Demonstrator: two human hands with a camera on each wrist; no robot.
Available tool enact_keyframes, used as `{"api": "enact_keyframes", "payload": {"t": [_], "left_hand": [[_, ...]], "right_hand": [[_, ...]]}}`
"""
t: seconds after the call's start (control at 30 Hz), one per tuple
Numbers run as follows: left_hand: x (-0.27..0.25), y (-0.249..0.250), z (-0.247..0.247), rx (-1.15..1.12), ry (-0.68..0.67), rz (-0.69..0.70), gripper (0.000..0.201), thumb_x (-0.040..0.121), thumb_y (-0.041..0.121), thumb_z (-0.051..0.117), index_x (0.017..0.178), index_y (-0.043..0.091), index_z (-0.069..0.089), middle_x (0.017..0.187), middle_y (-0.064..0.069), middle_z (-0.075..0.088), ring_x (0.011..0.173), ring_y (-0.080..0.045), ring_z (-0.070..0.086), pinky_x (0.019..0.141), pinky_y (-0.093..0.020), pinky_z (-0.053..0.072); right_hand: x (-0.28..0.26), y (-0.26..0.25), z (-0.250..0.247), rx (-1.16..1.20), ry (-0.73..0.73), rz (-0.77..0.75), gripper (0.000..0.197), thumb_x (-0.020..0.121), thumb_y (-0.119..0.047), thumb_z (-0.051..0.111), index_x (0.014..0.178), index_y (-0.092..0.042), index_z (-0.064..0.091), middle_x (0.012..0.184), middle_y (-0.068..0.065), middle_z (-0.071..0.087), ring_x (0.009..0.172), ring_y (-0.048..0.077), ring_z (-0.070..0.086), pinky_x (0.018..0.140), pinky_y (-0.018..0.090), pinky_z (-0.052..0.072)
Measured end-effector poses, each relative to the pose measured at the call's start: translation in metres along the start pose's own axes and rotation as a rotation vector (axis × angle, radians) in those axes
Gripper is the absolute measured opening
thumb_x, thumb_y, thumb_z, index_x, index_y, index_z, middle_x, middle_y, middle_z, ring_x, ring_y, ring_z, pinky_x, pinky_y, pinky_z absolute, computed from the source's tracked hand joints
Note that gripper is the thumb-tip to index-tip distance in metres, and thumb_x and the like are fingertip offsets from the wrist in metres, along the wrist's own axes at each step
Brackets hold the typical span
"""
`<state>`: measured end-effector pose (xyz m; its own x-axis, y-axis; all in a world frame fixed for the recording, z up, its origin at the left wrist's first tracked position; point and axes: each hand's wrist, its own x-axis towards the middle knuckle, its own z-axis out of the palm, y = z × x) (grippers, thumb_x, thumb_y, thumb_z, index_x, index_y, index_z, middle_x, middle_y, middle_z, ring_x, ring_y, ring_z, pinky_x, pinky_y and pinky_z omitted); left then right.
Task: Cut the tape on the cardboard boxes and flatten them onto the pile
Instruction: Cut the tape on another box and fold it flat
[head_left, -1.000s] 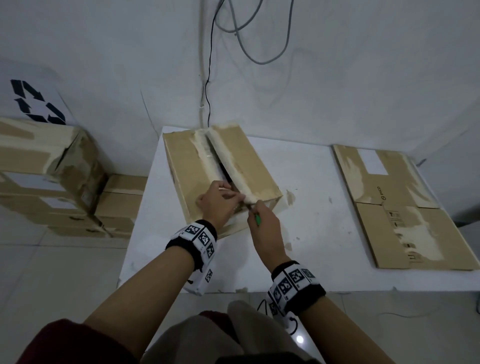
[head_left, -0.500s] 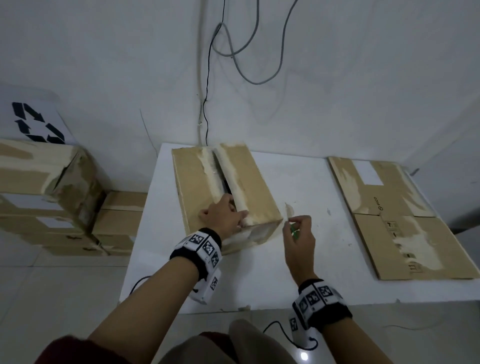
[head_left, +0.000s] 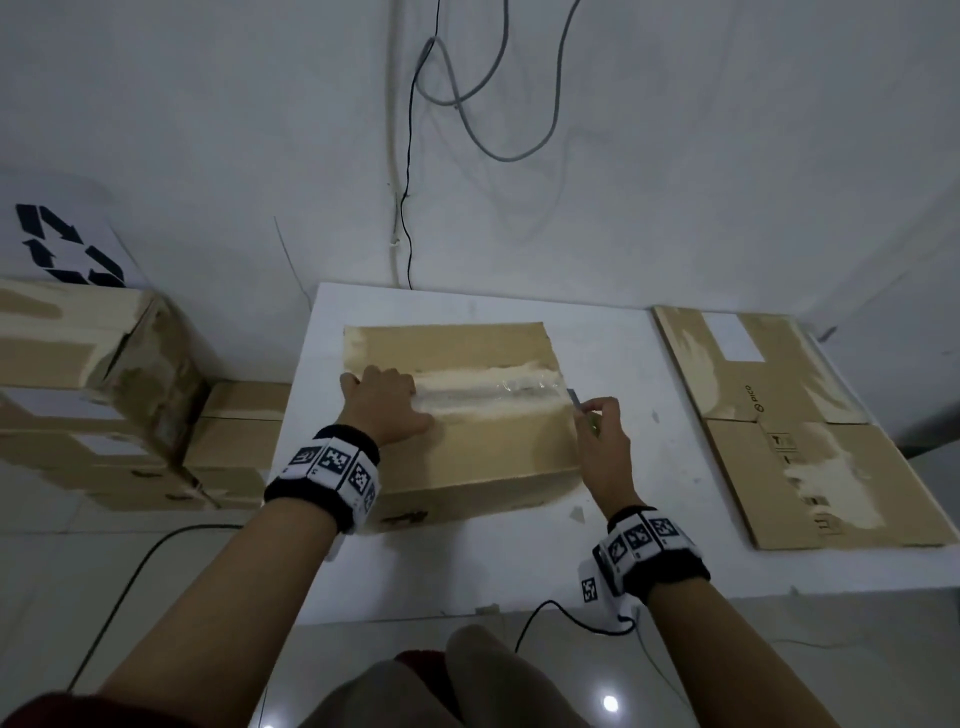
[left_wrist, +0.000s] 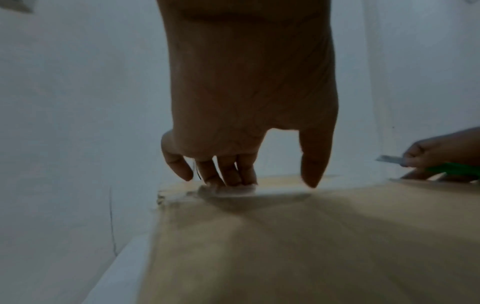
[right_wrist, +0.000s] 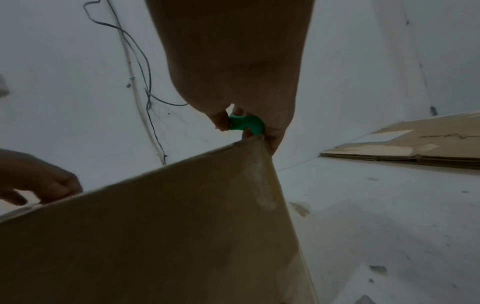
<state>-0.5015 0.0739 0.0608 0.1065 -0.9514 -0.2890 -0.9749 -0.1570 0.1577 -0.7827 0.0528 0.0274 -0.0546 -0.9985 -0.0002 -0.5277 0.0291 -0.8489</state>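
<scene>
Since half a second ago the cardboard box (head_left: 462, 415) has swung round on the bench (head_left: 623, 561), so its taped seam (head_left: 488, 397) now runs left to right in front of me instead of pointing away, and my right hand (head_left: 602, 441) has come from the bare bench back to the box's right end. I have turned it this way, I judge, so the blade can travel along the seam across my body rather than toward it. My left hand (head_left: 387, 408) lies on the left end of the seam with the fingers (left_wrist: 228, 174) nearly straight, pressing on the tape and holding nothing; it is there to pin the box so it does not slide under the cut. My right hand is curled round a green-handled utility knife (right_wrist: 245, 124), thumb and fingers pinching the handle, with the grey blade (head_left: 575, 399) just at the right edge of the box where the seam ends. Whether the blade is already touching the tape I cannot tell. That seam looks uncut here, the glossy tape intact along it. To my right, well apart from the box, the pile of flattened boxes (head_left: 795, 431) lies on the bench, where this one should go once it is slit and folded. More unopened boxes (head_left: 104, 395) are stacked on the floor to my left.
</scene>
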Motion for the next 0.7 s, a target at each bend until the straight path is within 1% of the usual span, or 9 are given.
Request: {"api": "enact_keyframes", "payload": {"t": [0.07, 0.13, 0.2, 0.3, 0.37, 0.47, 0.53, 0.6, 0.7], "left_hand": [[0.001, 0.011, 0.007, -0.048, 0.002, 0.039, 0.066, 0.08, 0.067, 0.056, 0.121, 0.016, 0.054, 0.123, -0.008, 0.054, 0.119, -0.029, 0.043, 0.1, -0.045, 0.029], [0.003, 0.03, 0.014, -0.109, -0.011, 0.11, 0.074, 0.074, 0.074, 0.058, 0.119, 0.016, 0.055, 0.123, -0.007, 0.055, 0.118, -0.027, 0.045, 0.099, -0.044, 0.029], [0.002, 0.053, 0.022, -0.1, -0.043, 0.181, 0.083, 0.067, 0.079, 0.061, 0.12, 0.015, 0.053, 0.122, -0.006, 0.054, 0.116, -0.026, 0.046, 0.101, -0.044, 0.029], [-0.002, 0.078, 0.033, -0.111, -0.033, 0.225, 0.094, 0.058, 0.076, 0.07, 0.125, 0.014, 0.048, 0.124, -0.006, 0.048, 0.117, -0.026, 0.041, 0.101, -0.041, 0.027], [-0.003, 0.081, 0.037, -0.168, -0.008, 0.217, 0.094, 0.057, 0.07, 0.075, 0.127, 0.016, 0.045, 0.125, -0.005, 0.045, 0.118, -0.025, 0.037, 0.101, -0.04, 0.026], [-0.004, 0.079, 0.041, -0.198, 0.024, 0.209, 0.091, 0.057, 0.069, 0.076, 0.126, 0.019, 0.045, 0.124, -0.003, 0.045, 0.117, -0.024, 0.036, 0.099, -0.038, 0.024], [-0.006, 0.08, 0.042, -0.198, 0.043, 0.201, 0.09, 0.057, 0.069, 0.076, 0.126, 0.019, 0.045, 0.123, -0.002, 0.044, 0.116, -0.023, 0.036, 0.098, -0.037, 0.024], [-0.007, 0.081, 0.043, -0.199, 0.057, 0.193, 0.09, 0.057, 0.068, 0.076, 0.126, 0.02, 0.045, 0.122, -0.001, 0.044, 0.116, -0.022, 0.036, 0.098, -0.037, 0.024], [-0.009, 0.082, 0.042, -0.205, 0.078, 0.19, 0.087, 0.058, 0.066, 0.077, 0.125, 0.021, 0.045, 0.122, 0.001, 0.044, 0.115, -0.021, 0.036, 0.098, -0.037, 0.025]], "right_hand": [[-0.007, 0.003, 0.0, 0.015, 0.029, 0.042, 0.011, 0.103, -0.027, 0.044, 0.104, -0.017, 0.045, 0.083, 0.003, 0.061, 0.071, 0.02, 0.058, 0.06, 0.032, 0.045], [-0.016, 0.006, -0.001, 0.108, -0.003, 0.062, 0.011, 0.103, -0.027, 0.047, 0.102, -0.016, 0.046, 0.087, 0.004, 0.067, 0.076, 0.023, 0.066, 0.065, 0.035, 0.054], [-0.023, 0.006, -0.006, 0.178, -0.079, 0.075, 0.009, 0.102, -0.02, 0.05, 0.101, -0.011, 0.048, 0.092, 0.005, 0.071, 0.077, 0.019, 0.07, 0.068, 0.033, 0.058], [-0.021, 0.004, -0.014, 0.112, -0.121, 0.051, 0.005, 0.097, -0.017, 0.056, 0.096, -0.012, 0.055, 0.093, -0.001, 0.071, 0.076, 0.012, 0.069, 0.066, 0.025, 0.053], [-0.009, 0.0, -0.016, -0.017, -0.081, -0.029, 0.002, 0.093, -0.017, 0.063, 0.093, -0.016, 0.064, 0.093, -0.008, 0.067, 0.079, -0.001, 0.061, 0.069, 0.012, 0.043], [0.013, -0.015, -0.011, -0.113, -0.144, -0.136, 0.006, 0.087, -0.014, 0.07, 0.09, -0.018, 0.073, 0.086, -0.013, 0.067, 0.079, -0.009, 0.057, 0.068, 0.005, 0.039], [0.024, -0.027, -0.003, -0.142, -0.246, -0.185, 0.011, 0.083, -0.01, 0.072, 0.09, -0.019, 0.076, 0.084, -0.01, 0.071, 0.078, -0.004, 0.06, 0.07, 0.007, 0.04], [0.033, -0.038, 0.003, -0.202, -0.341, -0.238, 0.014, 0.081, -0.007, 0.071, 0.084, -0.019, 0.078, 0.085, -0.009, 0.073, 0.084, 0.002, 0.064, 0.078, 0.017, 0.045], [0.043, -0.048, 0.005, -0.468, -0.438, -0.313, 0.018, 0.081, -0.014, 0.068, 0.078, -0.029, 0.078, 0.084, -0.016, 0.073, 0.088, 0.002, 0.064, 0.088, 0.028, 0.047]]}}
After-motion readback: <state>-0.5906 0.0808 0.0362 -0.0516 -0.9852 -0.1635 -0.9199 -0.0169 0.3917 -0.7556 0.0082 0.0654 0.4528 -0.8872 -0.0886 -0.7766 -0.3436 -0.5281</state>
